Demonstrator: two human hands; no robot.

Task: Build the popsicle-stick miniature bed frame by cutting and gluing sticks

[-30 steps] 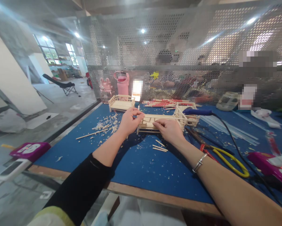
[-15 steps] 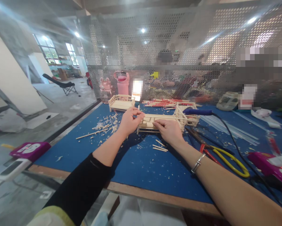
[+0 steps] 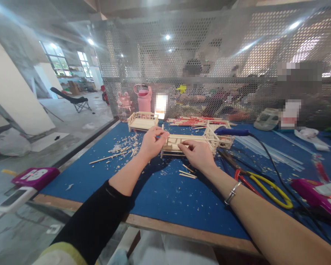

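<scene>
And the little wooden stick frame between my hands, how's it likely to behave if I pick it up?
The wooden stick frame is probably light for its size, being thin sticks with open gaps. Its slender rails look fragile and might snap if squeezed hard. Its boxy, straight-edged shape seems unlikely to roll.

a perforated metal screen [image 3: 154,66] stretches from eleven to two o'clock, bright lights [image 3: 168,37] showing at twelve and two. at ten o'clock, paned windows [image 3: 57,60] glow with daylight above brown boxes [image 3: 73,87]; a black reclining chair [image 3: 74,99] stands between nine and ten on bare grey floor [image 3: 74,121], and at nine a thick white pillar [image 3: 10,92] slants across the view's edge.
</scene>
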